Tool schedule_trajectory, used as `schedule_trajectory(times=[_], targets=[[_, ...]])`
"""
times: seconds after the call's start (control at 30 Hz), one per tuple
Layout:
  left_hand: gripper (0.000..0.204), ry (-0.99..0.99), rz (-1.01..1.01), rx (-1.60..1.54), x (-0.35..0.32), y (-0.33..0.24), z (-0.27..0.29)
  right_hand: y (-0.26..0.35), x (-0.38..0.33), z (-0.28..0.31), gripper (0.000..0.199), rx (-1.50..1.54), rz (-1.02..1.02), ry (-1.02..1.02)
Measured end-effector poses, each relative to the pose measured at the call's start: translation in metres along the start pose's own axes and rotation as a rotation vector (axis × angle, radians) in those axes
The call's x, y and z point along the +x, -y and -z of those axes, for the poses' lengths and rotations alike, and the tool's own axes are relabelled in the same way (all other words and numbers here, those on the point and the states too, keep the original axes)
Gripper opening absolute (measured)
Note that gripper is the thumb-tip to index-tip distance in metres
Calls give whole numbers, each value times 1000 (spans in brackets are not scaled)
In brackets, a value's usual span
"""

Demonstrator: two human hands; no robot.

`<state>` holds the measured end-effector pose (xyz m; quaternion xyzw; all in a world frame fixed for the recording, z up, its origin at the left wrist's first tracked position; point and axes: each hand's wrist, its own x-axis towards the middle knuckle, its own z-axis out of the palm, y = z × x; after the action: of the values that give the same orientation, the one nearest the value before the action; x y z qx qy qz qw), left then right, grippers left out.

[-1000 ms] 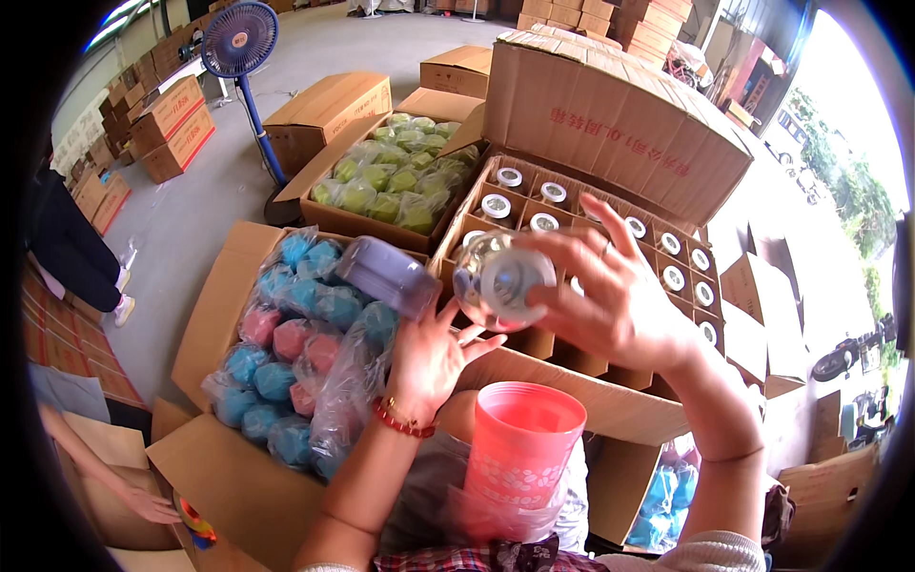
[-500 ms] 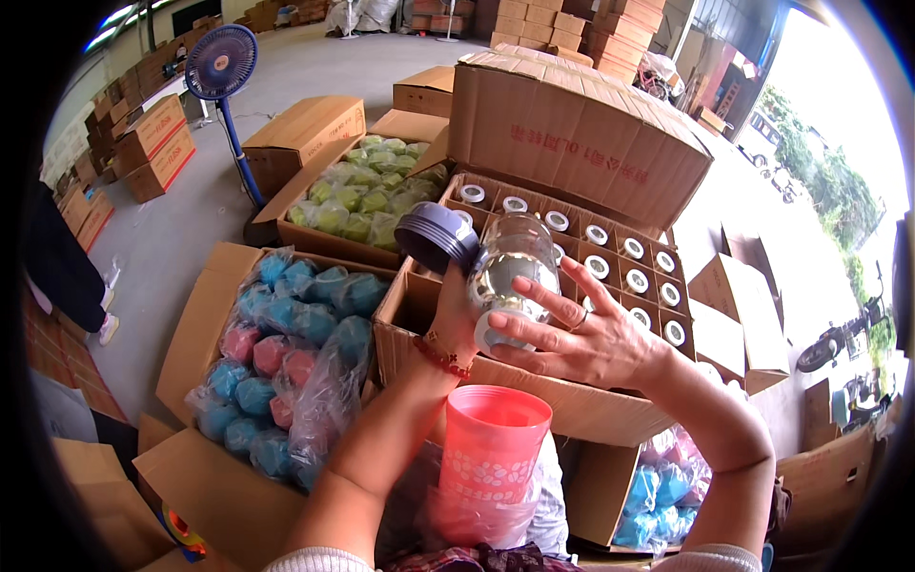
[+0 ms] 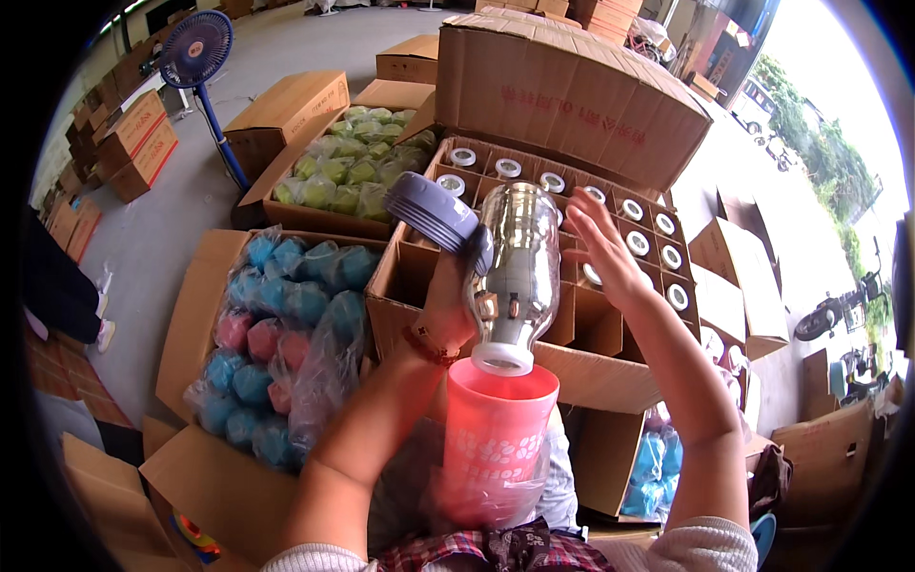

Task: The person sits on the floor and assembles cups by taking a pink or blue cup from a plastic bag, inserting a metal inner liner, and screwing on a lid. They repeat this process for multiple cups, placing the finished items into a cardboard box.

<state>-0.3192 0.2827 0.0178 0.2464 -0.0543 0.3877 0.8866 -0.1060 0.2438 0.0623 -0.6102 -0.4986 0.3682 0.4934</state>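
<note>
A silvered glass flask liner (image 3: 522, 272) is tilted, with its white-collared mouth pointing down at the rim of a pink plastic flask shell (image 3: 496, 434). My left hand (image 3: 450, 310) grips the liner from its left side, its fingers mostly hidden behind. A grey-purple threaded plastic ring (image 3: 434, 212) is also held in that hand, beside the liner. To the liner's right, my right hand (image 3: 605, 246) has its fingers stretched out and holds nothing. The pink shell stands upright at my lap, clear plastic bag around its lower part.
A divided carton (image 3: 610, 377) of white-collared liners lies just ahead. To the left are a carton of bagged blue and pink parts (image 3: 253, 386) and another with bagged green parts (image 3: 357, 167). Behind stands a blue fan (image 3: 197, 48); an open carton (image 3: 600, 467) sits lower right.
The liner has come down so its mouth is at the pink shell's rim. My right hand has come off the liner's lower end and moved up to its right side.
</note>
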Motion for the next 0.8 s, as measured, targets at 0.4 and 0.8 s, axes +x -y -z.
schedule_trajectory(times=[0.4, 0.8], targets=[[32, -243, -57, 250, -13, 18, 40, -59, 36, -17, 41, 590, -136, 332], [50, -346, -242, 153, -54, -22, 61, 4, -32, -19, 71, 67, 29, 886]])
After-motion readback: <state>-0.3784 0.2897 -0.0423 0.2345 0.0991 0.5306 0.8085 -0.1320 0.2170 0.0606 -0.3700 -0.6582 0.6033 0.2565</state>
